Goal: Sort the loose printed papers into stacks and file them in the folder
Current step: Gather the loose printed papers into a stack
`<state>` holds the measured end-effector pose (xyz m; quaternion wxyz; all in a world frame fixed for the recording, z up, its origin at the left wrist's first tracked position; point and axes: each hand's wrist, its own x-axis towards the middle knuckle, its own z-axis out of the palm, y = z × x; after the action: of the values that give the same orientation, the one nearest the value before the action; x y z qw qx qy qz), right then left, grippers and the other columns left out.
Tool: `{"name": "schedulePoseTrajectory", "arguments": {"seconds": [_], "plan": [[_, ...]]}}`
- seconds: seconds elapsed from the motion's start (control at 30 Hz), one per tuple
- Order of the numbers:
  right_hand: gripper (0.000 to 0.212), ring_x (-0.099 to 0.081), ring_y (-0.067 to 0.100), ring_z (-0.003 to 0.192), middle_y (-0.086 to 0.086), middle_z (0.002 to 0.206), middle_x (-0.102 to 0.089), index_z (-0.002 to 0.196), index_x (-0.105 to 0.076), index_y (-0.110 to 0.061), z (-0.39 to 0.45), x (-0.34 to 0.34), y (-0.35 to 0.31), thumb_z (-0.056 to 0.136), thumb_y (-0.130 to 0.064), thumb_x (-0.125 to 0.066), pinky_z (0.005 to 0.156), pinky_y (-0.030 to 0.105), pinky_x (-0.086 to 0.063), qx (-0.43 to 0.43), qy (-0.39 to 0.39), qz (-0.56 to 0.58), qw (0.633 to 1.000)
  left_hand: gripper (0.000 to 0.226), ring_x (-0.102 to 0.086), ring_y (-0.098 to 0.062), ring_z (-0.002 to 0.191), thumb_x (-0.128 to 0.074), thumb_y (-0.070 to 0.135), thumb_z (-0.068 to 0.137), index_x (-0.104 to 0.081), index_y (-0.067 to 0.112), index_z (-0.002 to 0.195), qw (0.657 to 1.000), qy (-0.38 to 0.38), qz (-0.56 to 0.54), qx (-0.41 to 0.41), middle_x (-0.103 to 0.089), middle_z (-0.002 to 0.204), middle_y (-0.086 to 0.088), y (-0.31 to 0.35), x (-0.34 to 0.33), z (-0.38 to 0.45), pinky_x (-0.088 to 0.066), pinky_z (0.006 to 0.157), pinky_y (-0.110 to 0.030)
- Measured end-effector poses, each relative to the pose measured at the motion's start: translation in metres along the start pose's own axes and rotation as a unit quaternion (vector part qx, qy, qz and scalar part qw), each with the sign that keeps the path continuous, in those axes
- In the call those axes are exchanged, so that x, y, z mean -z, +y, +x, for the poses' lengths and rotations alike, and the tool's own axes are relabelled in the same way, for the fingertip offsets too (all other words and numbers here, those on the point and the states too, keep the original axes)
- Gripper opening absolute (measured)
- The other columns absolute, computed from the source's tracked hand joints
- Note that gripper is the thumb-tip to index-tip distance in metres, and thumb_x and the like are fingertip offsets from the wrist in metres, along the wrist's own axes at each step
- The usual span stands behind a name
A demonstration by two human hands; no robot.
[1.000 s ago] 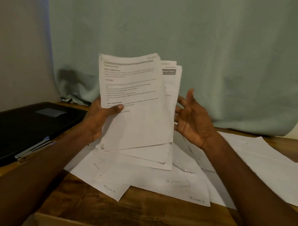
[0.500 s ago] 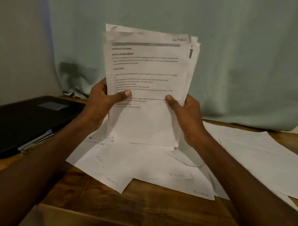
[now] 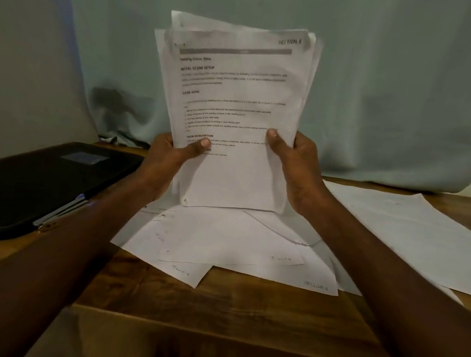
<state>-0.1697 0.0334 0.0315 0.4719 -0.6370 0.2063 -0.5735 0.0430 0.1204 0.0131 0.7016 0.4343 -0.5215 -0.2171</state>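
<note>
I hold a sheaf of printed papers (image 3: 237, 119) upright in the middle of the frame, its bottom edge touching or just above the loose sheets (image 3: 226, 237) that lie spread on the wooden table (image 3: 223, 307). My left hand (image 3: 164, 164) grips the sheaf's lower left edge, thumb curled onto the front page; my right hand (image 3: 297, 165) grips the lower right edge the same way. My other fingers are hidden behind the pages. The top edges are uneven, with several sheets standing proud at the upper left and right, so I judge I am squaring one stack, with sorting far from done. More sheets (image 3: 415, 229) lie at the right of the frame. The black folder (image 3: 45, 181) lies closed at the left, untouched. Next I should probably tap the bottom edge level, loosening my grip slightly so the pages settle without sliding out.
</note>
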Motion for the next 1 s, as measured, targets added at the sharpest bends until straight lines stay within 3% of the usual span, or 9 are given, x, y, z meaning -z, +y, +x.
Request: {"name": "schedulePoseTrajectory", "arguments": {"seconds": [0.17,0.3,0.43,0.53,0.63,0.73,0.87,1.0], "plan": [[0.037,-0.071,0.010,0.102,-0.003,0.120,-0.074,0.128,-0.068,-0.015,-0.002,0.003,0.011,0.093,-0.024,-0.076,0.094,0.027,-0.056,-0.040,-0.038,-0.067,0.996,0.037,-0.074,-0.014,0.105,-0.081,0.029,0.074,-0.073,0.025,0.109,0.999,-0.010,0.030,0.005,-0.077,0.113,0.008,-0.008,0.003,0.003,-0.058,0.095,-0.036],[0.040,-0.066,0.008,0.099,-0.006,0.118,-0.070,0.133,-0.065,-0.018,-0.003,0.005,0.016,0.095,-0.027,-0.073,0.080,0.017,-0.051,-0.065,-0.032,-0.080,0.994,0.038,-0.074,-0.010,0.102,-0.083,0.028,0.073,-0.073,0.026,0.108,0.999,0.001,0.045,0.006,-0.078,0.109,0.011,-0.015,0.000,0.002,-0.059,0.093,-0.034],[0.043,-0.068,0.015,0.108,-0.003,0.125,-0.071,0.135,-0.065,-0.015,0.003,0.008,0.018,0.094,-0.027,-0.074,0.094,0.026,-0.054,-0.074,-0.018,-0.070,0.995,0.032,-0.073,-0.010,0.105,-0.083,0.024,0.078,-0.073,0.027,0.108,0.999,-0.009,0.040,0.011,-0.078,0.109,0.012,-0.018,0.002,0.005,-0.058,0.097,-0.034],[0.048,-0.067,0.008,0.102,-0.003,0.123,-0.070,0.134,-0.063,-0.014,-0.003,0.010,0.027,0.090,-0.021,-0.079,0.089,0.018,-0.052,-0.104,-0.062,-0.110,0.986,0.042,-0.072,-0.012,0.110,-0.093,0.029,0.072,-0.074,0.029,0.109,0.998,-0.009,0.061,0.030,-0.076,0.116,0.009,-0.029,0.003,0.004,-0.054,0.103,-0.040],[0.047,-0.069,0.014,0.106,0.002,0.124,-0.072,0.131,-0.066,-0.011,0.000,0.014,0.027,0.087,-0.014,-0.081,0.098,0.027,-0.054,-0.102,-0.054,-0.094,0.989,0.034,-0.073,-0.013,0.108,-0.087,0.023,0.079,-0.074,0.027,0.110,0.999,0.000,0.049,0.023,-0.077,0.114,0.008,-0.023,0.002,0.003,-0.056,0.099,-0.037],[0.048,-0.071,0.016,0.109,0.003,0.123,-0.073,0.131,-0.067,-0.010,0.003,0.013,0.024,0.086,-0.013,-0.082,0.098,0.028,-0.054,-0.091,-0.070,-0.097,0.989,0.035,-0.073,-0.019,0.109,-0.081,0.021,0.079,-0.074,0.019,0.112,1.000,0.005,0.008,-0.002,-0.077,0.114,0.004,-0.008,0.006,0.004,-0.059,0.094,-0.033],[0.047,-0.070,0.014,0.110,-0.002,0.122,-0.073,0.131,-0.066,-0.014,0.000,0.006,0.027,0.087,-0.016,-0.082,0.099,0.028,-0.054,-0.105,-0.107,-0.107,0.983,0.040,-0.071,-0.024,0.114,-0.082,0.013,0.079,-0.073,0.015,0.118,1.000,0.014,-0.027,0.004,-0.075,0.121,-0.003,-0.009,0.011,0.007,-0.055,0.100,-0.039],[0.045,-0.070,0.016,0.110,-0.002,0.121,-0.074,0.130,-0.066,-0.016,0.000,0.005,0.030,0.087,-0.017,-0.081,0.104,0.035,-0.053,-0.125,-0.103,-0.089,0.983,0.048,-0.067,-0.024,0.121,-0.077,0.003,0.084,-0.066,0.008,0.131,0.998,-0.033,-0.028,0.048,-0.071,0.129,-0.007,-0.016,0.015,0.009,-0.051,0.108,-0.042]]}}
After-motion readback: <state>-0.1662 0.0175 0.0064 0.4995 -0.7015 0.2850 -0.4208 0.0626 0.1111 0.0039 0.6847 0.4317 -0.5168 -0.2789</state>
